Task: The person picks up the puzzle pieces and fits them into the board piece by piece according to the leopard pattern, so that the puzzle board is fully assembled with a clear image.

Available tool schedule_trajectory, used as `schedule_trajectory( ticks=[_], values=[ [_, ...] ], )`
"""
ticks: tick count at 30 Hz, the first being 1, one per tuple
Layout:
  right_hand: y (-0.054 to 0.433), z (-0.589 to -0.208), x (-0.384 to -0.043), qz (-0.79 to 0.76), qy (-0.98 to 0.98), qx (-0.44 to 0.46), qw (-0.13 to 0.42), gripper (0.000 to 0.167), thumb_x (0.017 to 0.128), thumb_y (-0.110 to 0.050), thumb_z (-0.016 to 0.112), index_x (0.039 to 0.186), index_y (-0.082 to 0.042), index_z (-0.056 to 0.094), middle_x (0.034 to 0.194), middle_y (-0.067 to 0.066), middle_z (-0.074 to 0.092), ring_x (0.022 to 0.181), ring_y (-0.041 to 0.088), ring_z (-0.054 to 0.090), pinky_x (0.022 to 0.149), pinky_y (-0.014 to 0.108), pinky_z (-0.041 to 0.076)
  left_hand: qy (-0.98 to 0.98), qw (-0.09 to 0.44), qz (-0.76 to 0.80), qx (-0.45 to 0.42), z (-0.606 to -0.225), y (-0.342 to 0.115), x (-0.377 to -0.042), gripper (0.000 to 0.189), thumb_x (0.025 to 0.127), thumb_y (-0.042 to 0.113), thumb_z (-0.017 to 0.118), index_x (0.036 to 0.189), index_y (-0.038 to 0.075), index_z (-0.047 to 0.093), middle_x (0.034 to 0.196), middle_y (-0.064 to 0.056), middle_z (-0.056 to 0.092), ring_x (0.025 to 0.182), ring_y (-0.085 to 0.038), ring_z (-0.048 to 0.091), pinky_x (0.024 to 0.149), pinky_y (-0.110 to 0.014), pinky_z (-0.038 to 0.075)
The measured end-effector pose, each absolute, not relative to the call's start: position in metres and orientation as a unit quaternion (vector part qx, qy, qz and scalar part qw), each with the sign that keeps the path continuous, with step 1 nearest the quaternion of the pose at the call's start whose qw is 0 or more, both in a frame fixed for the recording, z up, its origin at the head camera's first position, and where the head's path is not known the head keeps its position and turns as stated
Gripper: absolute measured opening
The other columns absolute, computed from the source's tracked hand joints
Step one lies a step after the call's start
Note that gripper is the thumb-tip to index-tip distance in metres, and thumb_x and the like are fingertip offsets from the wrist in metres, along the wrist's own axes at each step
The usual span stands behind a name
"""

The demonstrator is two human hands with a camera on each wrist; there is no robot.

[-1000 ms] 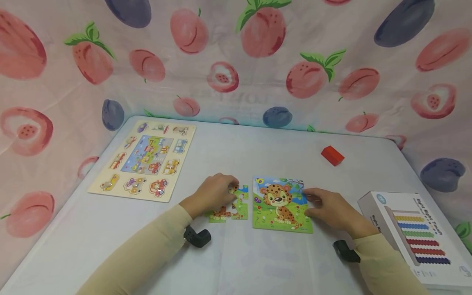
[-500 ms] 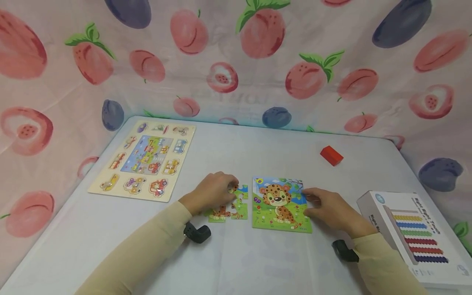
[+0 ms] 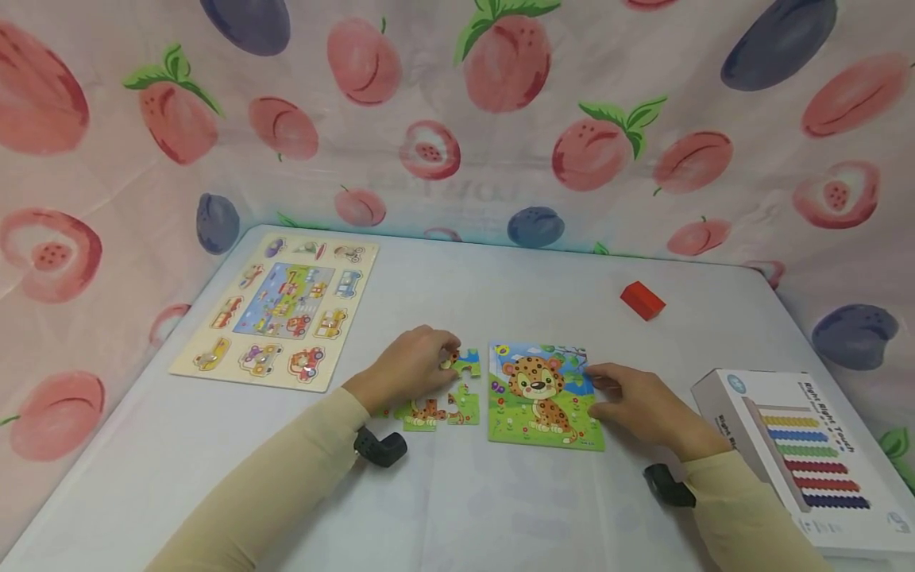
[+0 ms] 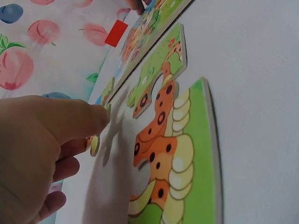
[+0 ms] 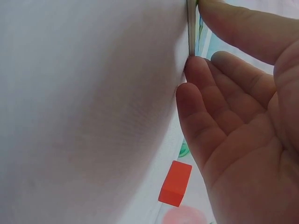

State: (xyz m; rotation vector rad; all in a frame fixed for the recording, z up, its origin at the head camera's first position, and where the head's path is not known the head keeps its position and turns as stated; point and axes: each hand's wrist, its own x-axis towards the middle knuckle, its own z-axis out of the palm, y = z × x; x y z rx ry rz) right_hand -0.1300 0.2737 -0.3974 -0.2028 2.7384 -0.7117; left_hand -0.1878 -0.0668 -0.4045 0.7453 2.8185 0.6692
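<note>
1. Left hand (image 3: 411, 365) pinches a puzzle piece (image 3: 468, 364) just beyond the lower pieces (image 3: 465, 408), left of the picture board (image 3: 546, 397).
2. Right hand (image 3: 639, 405), fingers relaxed, touches the board's right edge.
3. Watch out: a slack pinch might drop it; a low sweep might scatter the others!

Plain beige long sleeves (image 3: 268, 477) are worn with curved black wrist devices (image 3: 382, 450).

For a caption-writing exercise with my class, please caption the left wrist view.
A left hand pinches one jigsaw piece beside other leopard-jigsaw pieces, a red block beyond.
</note>
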Motion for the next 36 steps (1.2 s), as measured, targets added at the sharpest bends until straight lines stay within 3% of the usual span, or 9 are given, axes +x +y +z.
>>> schedule_trajectory(
  ticks=[11,24,36],
  values=[
    [0.274,-0.399,-0.131,-0.251,0.954,-0.068,0.151,0.062,0.087,-0.021,0.078,0.141,-0.002,0.053,0.134,0.022,0.059,0.122,0.042,0.055,0.098,0.058,0.045,0.930,0.093,0.252,0.251,-0.398,-0.054,-0.183,0.042,0.090,0.025,0.074,0.128,0.009,0.066,0.120,-0.002,0.067,0.113,-0.019,0.057,0.100,-0.037,0.046],
    [0.273,-0.398,-0.129,-0.250,0.954,-0.076,0.146,0.063,0.086,-0.022,0.079,0.140,-0.002,0.054,0.132,0.021,0.061,0.121,0.041,0.056,0.098,0.057,0.046,0.921,0.101,0.246,0.285,-0.392,-0.033,-0.176,0.041,0.090,0.023,0.075,0.127,0.009,0.065,0.113,0.001,0.068,0.099,-0.012,0.064,0.083,-0.031,0.052],
    [0.273,-0.398,-0.129,-0.248,0.955,-0.069,0.151,0.063,0.087,-0.023,0.079,0.141,-0.002,0.053,0.134,0.021,0.060,0.122,0.041,0.055,0.099,0.058,0.045,0.903,0.091,0.271,0.321,-0.395,-0.014,-0.170,0.049,0.090,0.018,0.071,0.135,0.003,0.057,0.125,-0.004,0.061,0.105,-0.013,0.058,0.090,-0.028,0.049]
  ],
)
